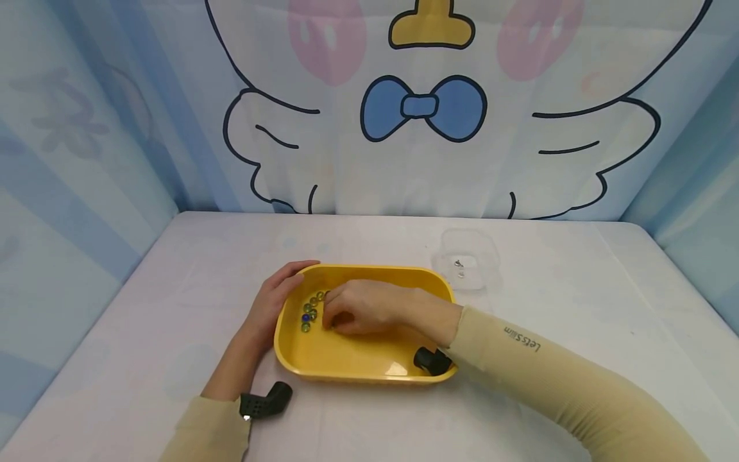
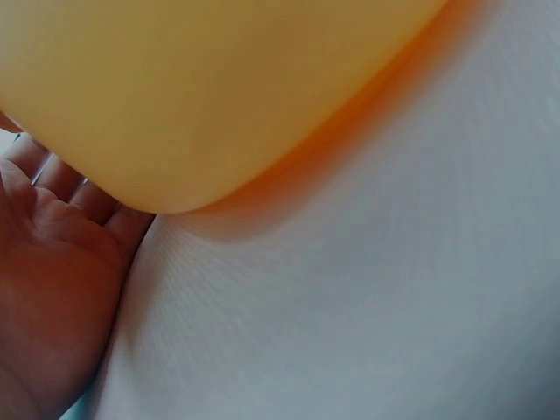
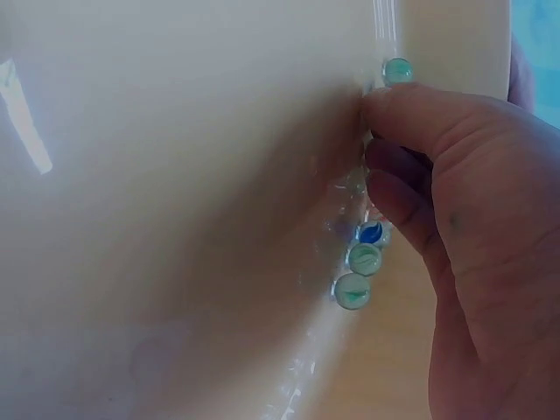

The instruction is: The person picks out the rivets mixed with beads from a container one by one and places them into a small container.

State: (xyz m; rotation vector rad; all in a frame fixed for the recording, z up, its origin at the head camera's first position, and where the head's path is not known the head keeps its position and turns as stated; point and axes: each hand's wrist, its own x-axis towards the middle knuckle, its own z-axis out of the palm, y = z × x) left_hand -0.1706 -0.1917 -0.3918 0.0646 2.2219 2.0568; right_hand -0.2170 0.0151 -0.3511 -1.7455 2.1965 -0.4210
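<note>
A yellow plastic tray [image 1: 369, 366] holds several glass marbles [image 1: 307, 308] near its left end, most of them greenish and one with a blue swirl [image 3: 372, 233]. My left hand [image 1: 274, 301] grips the tray at its far left corner, thumb over the rim and fingers along the outside wall. Down inside the tray, my right hand [image 1: 364, 307] has bent fingers and thumb low among the marbles. Beside its thumb lies a clear green marble [image 3: 398, 71]. Whether a marble sits between the right fingertips is hidden.
Behind the tray to the right stands a clear plastic container [image 1: 467, 260] with a few small bits in it. A white cloth [image 1: 577, 308] covers the table, and a printed curtain [image 1: 421, 173] hangs behind. Black wrist devices [image 1: 268, 401] sit on both wrists.
</note>
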